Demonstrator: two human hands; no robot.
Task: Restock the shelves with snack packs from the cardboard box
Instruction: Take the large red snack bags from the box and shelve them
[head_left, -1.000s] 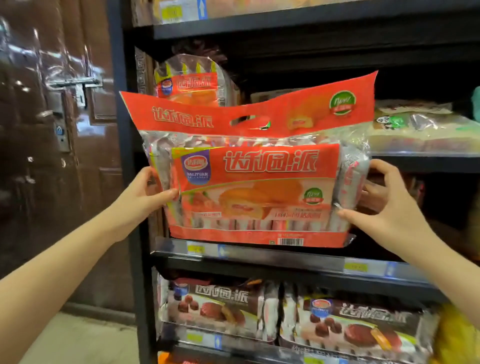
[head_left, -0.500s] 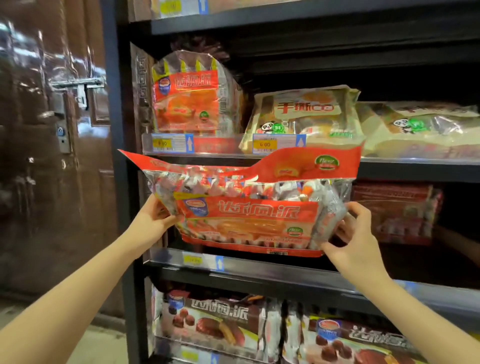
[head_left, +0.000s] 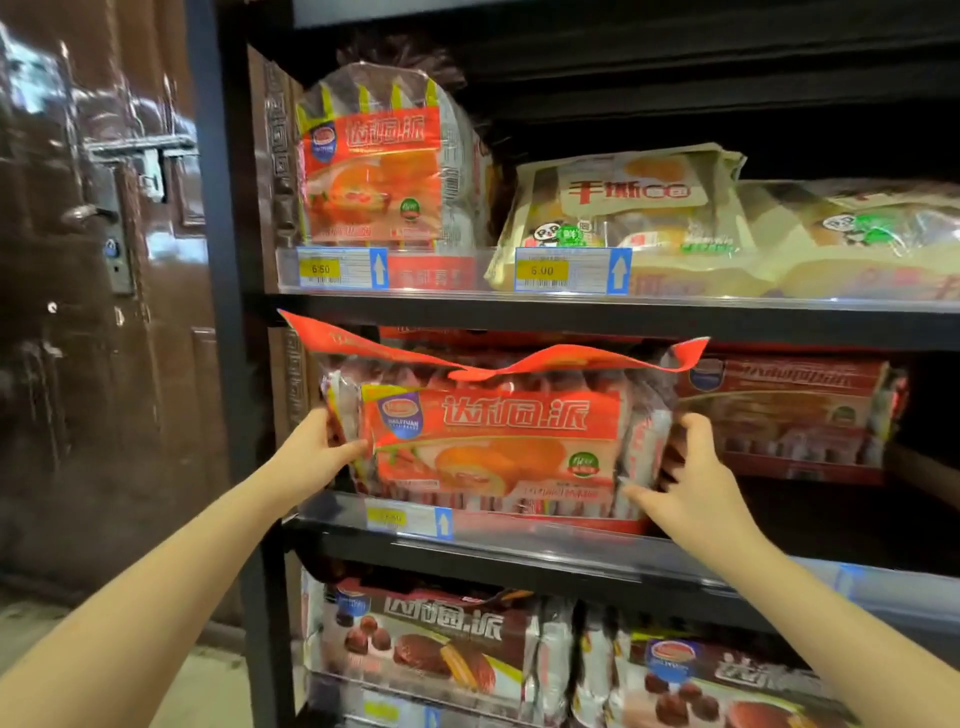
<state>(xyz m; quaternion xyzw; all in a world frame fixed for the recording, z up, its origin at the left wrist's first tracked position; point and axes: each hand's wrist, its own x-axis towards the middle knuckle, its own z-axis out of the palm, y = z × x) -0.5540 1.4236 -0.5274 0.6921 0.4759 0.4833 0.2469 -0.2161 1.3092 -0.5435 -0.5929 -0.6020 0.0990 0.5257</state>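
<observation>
Red-and-clear plastic crinkles between the two hands: the left hand (head_left: 317, 451) grips one end of the snack pack (head_left: 493, 447) and the right hand (head_left: 691, 483) pinches the other, fingers curled around its side. The pack sits just over the front lip of the middle shelf (head_left: 519, 540), apparently not yet pushed fully in. Beyond the right hand a similar red pack (head_left: 789, 415) already lies on this shelf. The cardboard box is out of view, so how many packs remain cannot be judged.
</observation>
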